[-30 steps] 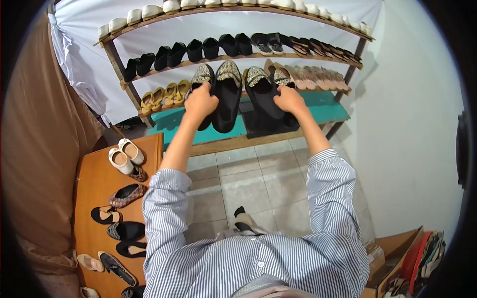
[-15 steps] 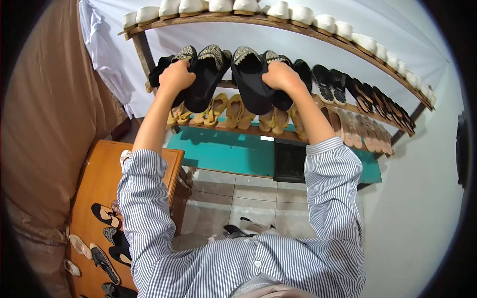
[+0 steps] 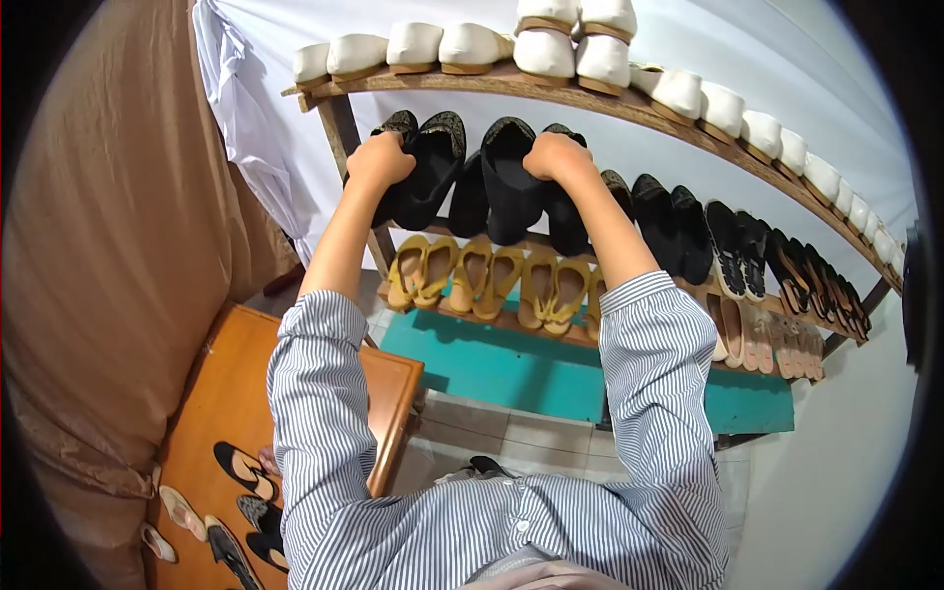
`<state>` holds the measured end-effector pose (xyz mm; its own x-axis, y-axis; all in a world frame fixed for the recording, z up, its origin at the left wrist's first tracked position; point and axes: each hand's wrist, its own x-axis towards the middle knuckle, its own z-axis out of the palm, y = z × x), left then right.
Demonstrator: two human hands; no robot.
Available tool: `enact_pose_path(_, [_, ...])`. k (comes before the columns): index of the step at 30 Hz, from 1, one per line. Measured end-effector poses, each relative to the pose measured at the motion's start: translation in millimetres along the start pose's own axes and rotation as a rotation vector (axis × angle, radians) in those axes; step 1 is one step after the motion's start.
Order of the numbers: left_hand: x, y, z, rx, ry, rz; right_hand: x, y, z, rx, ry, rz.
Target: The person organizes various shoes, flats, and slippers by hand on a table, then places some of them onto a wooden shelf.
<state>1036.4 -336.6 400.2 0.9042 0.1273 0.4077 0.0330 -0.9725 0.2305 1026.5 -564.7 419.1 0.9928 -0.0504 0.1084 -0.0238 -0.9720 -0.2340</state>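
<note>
Black shoes (image 3: 434, 175) are up at the wooden rack (image 3: 340, 128), gripped in both hands!
The left hand (image 3: 382, 160) and right hand (image 3: 558, 157) are each closed on some, held at the level between yellow sandals (image 3: 505, 283) below and white shoes (image 3: 414, 44) above; whether they touch the rack, I can't tell.

The person wears a shirt (image 3: 423, 536) in narrow dark-blue and white stripes, running lengthwise down the front. The left sleeve (image 3: 320, 393) and right sleeve (image 3: 657, 379) – both loose and creased – end partway along the forearms. A white button (image 3: 522, 525) shows above some greyish-beige cloth (image 3: 551, 576).
</note>
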Motion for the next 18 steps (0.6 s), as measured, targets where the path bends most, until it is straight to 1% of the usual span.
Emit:
enact_pose_path(8, [63, -22, 33, 0.059, -0.080, 0.045, 48, -38, 23, -0.050, -0.075, 0.059])
enact_pose_path(10, [71, -24, 42, 0.051, -0.111, 0.054, 52, -51, 22, -0.033, -0.115, 0.128])
enact_pose_path(13, [72, -25, 49, 0.081, -0.243, 0.037, 62, -59, 35, -0.048, -0.152, 0.124])
enact_pose_path(18, [71, -19, 40, 0.102, -0.333, 0.060, 67, -59, 43, -0.115, -0.229, 0.063])
